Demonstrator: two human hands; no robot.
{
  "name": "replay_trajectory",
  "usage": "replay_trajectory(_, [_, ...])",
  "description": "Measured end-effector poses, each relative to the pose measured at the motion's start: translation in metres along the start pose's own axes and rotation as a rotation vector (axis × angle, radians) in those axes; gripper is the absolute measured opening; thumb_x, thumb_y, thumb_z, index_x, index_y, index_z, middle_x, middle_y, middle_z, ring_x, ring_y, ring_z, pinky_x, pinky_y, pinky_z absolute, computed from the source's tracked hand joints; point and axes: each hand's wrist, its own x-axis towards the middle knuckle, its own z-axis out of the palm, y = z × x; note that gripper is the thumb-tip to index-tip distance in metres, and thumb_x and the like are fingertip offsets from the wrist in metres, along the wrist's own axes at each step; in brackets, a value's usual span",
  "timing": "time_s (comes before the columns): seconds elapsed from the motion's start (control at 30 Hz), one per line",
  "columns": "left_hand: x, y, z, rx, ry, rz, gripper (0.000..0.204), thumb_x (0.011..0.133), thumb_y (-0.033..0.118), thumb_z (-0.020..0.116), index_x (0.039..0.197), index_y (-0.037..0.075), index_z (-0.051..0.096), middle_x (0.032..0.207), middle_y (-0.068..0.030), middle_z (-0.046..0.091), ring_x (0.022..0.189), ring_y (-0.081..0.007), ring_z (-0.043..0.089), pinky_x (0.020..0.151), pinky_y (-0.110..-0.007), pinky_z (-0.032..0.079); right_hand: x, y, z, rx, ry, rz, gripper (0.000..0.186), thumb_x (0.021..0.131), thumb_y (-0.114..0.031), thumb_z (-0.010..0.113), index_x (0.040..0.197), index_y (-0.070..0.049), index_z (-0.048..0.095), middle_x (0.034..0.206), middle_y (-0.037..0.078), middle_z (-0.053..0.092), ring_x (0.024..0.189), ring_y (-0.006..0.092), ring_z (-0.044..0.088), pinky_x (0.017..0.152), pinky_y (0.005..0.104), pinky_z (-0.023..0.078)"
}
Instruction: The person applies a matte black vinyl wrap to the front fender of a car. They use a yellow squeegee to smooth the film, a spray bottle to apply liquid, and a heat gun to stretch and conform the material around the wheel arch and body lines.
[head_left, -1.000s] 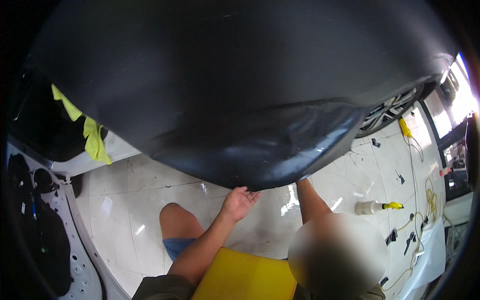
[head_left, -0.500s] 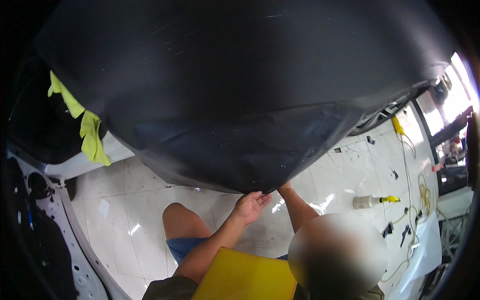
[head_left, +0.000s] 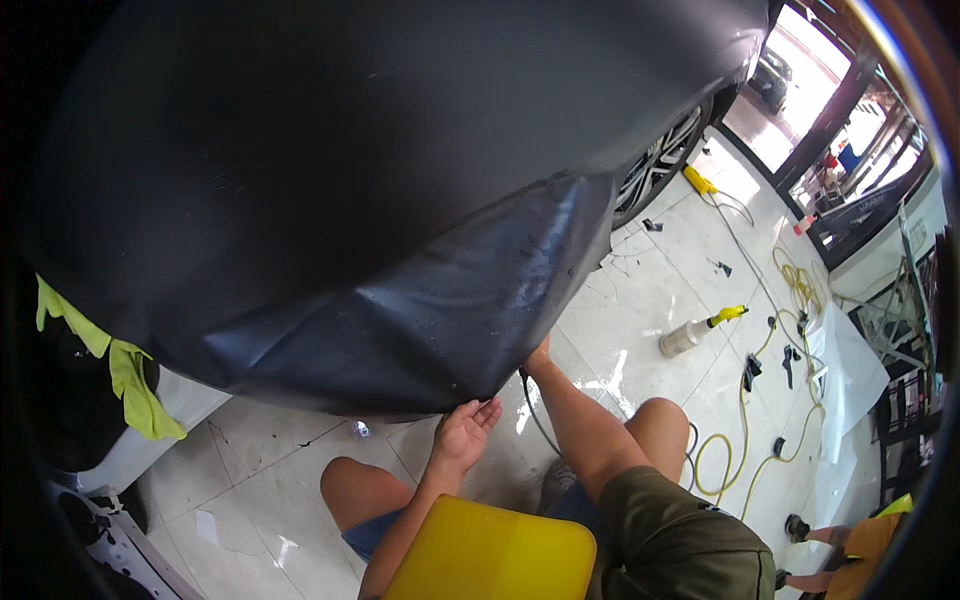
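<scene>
A large matte black vinyl film [head_left: 420, 335] drapes over the side of a car, its lower part loose and creased into a hanging flap. My left hand [head_left: 463, 437] is palm up at the flap's bottom edge, its fingertips gripping the film there. Just to the right, my right hand [head_left: 541, 353] reaches behind the flap's right edge. Its fingers are hidden by the film, so what they hold does not show. A dark cord [head_left: 540, 420] curves down to the floor from beside that wrist.
Yellow-green cloths [head_left: 143, 393] hang at the car's left opening. A wheel [head_left: 662, 160] shows at the upper right. On the tiled floor lie a spray bottle [head_left: 686, 338], a yellow hose [head_left: 742, 462], black scraps and white sheeting [head_left: 845, 370]. Another person [head_left: 868, 555] is at the lower right.
My view has swung toward the right, showing more floor and the other person. The dark cord beside my right wrist now shows. My left hand stays at the film's edge, my right behind it.
</scene>
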Motion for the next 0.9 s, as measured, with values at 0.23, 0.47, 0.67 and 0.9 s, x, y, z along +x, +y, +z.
replay_trajectory(0.23, [0.006,-0.005,0.006,0.056,-0.013,0.016,0.017,0.088,0.009,0.059,0.101,0.002,0.068,0.105,-0.0143,0.071,0.107,-0.0289,0.065,0.106,-0.047,0.045,0.005,-0.043,-0.027,-0.713,-0.044,-0.172,0.019,0.080,-0.017,0.064,0.092,-0.003,0.071,0.091,0.020,0.071,0.088,0.0376,0.069,0.077,0.0421,0.053])
replay_trajectory(0.47, [0.009,-0.018,0.005,0.118,-0.023,0.055,0.021,0.088,0.011,0.059,0.104,0.002,0.069,0.109,-0.0156,0.070,0.108,-0.0290,0.064,0.106,-0.047,0.045,0.046,0.028,-0.045,-0.043,0.124,0.040,0.029,0.089,-0.022,0.060,0.111,-0.003,0.065,0.109,0.013,0.070,0.097,0.0324,0.067,0.084,0.0404,0.052])
replay_trajectory(0.67, [-0.021,0.028,0.001,-0.098,0.010,0.295,0.027,0.089,0.019,0.062,0.111,0.005,0.065,0.114,-0.0119,0.069,0.113,-0.0283,0.061,0.108,-0.048,0.040,0.042,0.058,-0.010,-1.125,-0.194,-0.279,0.051,0.098,-0.028,0.050,0.142,-0.003,0.043,0.146,0.016,0.045,0.136,0.0313,0.038,0.116,0.0391,0.027])
replay_trajectory(0.9, [-0.092,0.104,-0.034,-0.212,0.140,0.640,0.021,0.090,0.015,0.065,0.110,0.009,0.063,0.112,-0.0072,0.068,0.108,-0.0248,0.061,0.098,-0.046,0.044,-0.015,0.007,0.047,-0.722,-0.291,-0.546,0.032,0.082,-0.014,0.059,0.110,-0.003,0.068,0.116,0.023,0.065,0.111,0.0445,0.057,0.097,0.0523,0.043])
